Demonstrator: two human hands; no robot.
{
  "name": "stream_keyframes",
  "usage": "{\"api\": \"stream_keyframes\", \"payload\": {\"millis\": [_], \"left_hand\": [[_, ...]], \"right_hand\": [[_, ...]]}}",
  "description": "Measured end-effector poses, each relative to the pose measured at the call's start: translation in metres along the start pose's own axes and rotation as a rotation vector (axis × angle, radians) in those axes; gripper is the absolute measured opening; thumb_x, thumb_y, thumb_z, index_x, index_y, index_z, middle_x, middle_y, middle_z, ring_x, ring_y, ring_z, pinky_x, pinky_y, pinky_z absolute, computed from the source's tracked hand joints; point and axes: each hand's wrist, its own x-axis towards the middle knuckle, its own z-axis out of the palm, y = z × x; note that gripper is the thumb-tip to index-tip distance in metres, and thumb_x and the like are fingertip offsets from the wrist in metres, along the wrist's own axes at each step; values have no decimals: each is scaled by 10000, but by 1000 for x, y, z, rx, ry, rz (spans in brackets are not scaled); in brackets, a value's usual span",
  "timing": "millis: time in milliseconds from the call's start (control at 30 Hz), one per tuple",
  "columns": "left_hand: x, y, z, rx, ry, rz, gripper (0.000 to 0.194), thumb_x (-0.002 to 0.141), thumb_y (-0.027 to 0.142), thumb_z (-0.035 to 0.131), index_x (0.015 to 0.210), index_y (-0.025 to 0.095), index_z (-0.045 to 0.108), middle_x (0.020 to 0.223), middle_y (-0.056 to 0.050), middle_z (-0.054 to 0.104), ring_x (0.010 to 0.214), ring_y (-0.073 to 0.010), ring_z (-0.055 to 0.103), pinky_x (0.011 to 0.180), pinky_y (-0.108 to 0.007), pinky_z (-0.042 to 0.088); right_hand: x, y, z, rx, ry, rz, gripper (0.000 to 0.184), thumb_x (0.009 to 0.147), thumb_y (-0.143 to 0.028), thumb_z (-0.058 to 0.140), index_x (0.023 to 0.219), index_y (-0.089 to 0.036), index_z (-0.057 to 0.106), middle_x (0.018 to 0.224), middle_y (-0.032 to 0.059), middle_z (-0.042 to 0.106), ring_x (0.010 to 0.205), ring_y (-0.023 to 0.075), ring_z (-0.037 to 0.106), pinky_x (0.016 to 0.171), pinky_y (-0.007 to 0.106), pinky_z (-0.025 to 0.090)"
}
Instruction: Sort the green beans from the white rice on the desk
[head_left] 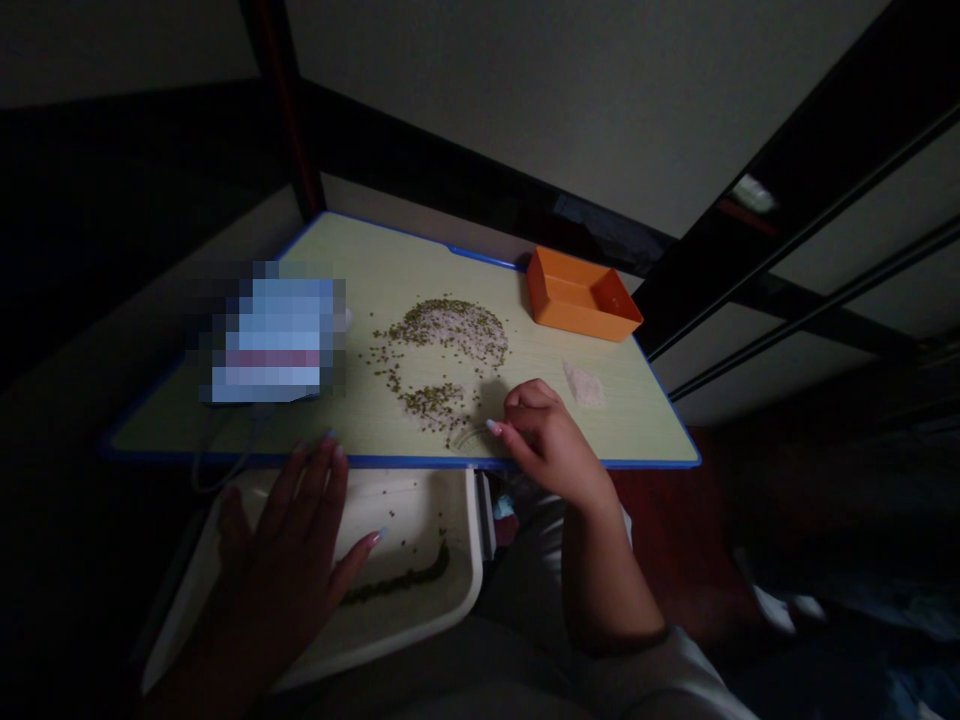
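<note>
Small dark green beans mixed with pale grains lie spread on the pale green tabletop, a larger heap behind a smaller one. My right hand is closed at the table's front edge, thumb and fingers pinching a thin, clear, curved piece beside the smaller heap. What kind of thing it is, I cannot make out. Fingers stretched, my left hand hovers over a white basin, its fingertips near the blue table edge. Inside the basin, dark green beans lie along the near side.
An orange box stands at the back right of the table. A small patch of pale grains lies in front of it. At the left is a blurred-out light blue object with a cable. A wall rises behind.
</note>
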Motion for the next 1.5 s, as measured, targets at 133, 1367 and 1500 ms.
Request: {"api": "stream_keyframes", "payload": {"millis": [133,1367,1500], "left_hand": [[2,1,-1,-6,1,4,895,903,671,407,1590,309,-38,1564,-253,440,1434,-448,463,1086,-869,304],[0,-1,1,-5,0,-9,879,912,623,418,1591,305,-43,1591,-233,423,1449,-429,457,1116,-858,276],[1,-2,0,13,-6,10,879,913,638,394,1592,296,-48,1588,-244,424,1437,-442,467,1092,-862,306]], "right_hand": [[2,0,4,-9,0,-4,332,1019,-281,534,704,-196,591,908,73,589,951,221,531,892,389,428],[8,3,6,8,9,7,356,1028,-301,536,689,-203,585,913,65,590,953,213,533,887,377,422],[11,-2,12,-15,-28,-7,315,1010,-299,579,713,-202,622,925,61,600,957,213,535,911,378,410]]}}
